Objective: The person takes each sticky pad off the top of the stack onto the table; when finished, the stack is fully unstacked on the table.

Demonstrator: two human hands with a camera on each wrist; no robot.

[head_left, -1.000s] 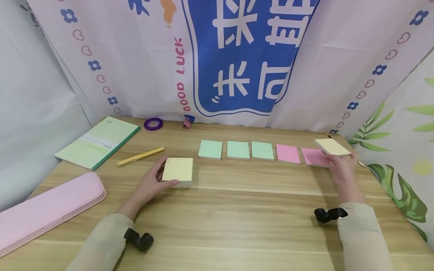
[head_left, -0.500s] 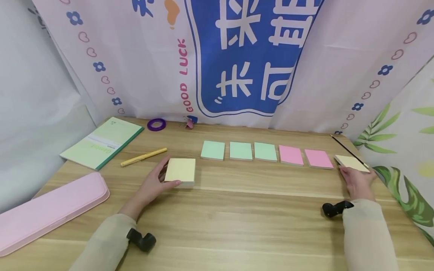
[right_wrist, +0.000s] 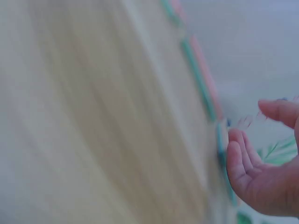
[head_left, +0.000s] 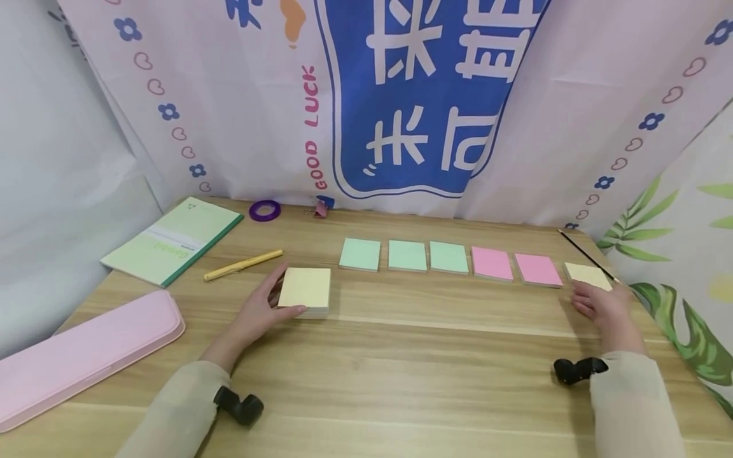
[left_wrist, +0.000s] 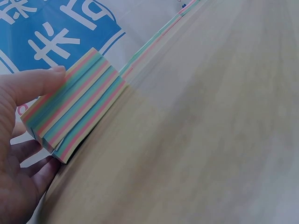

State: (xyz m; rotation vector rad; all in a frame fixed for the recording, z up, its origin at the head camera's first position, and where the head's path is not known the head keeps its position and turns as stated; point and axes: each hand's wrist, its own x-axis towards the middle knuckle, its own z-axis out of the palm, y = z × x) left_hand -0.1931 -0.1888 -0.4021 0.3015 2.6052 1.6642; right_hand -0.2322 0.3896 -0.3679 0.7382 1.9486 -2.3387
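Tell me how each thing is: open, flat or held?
Pink pencil case: closed.
Green notebook: closed.
Yellow pen: lying down, cap unclear.
Slim black pen or pencil: lying down.
Purple tape roll: flat.
Green sticky pads: flat in a row.
Pink sticky pads: flat, same row.
Rightmost yellow sticky pad: flat.
Thick sticky-note stack: held by left hand.
Right hand: holding nothing.

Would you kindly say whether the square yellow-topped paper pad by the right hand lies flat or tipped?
Flat: the head view shows the pad level on the wooden tabletop.
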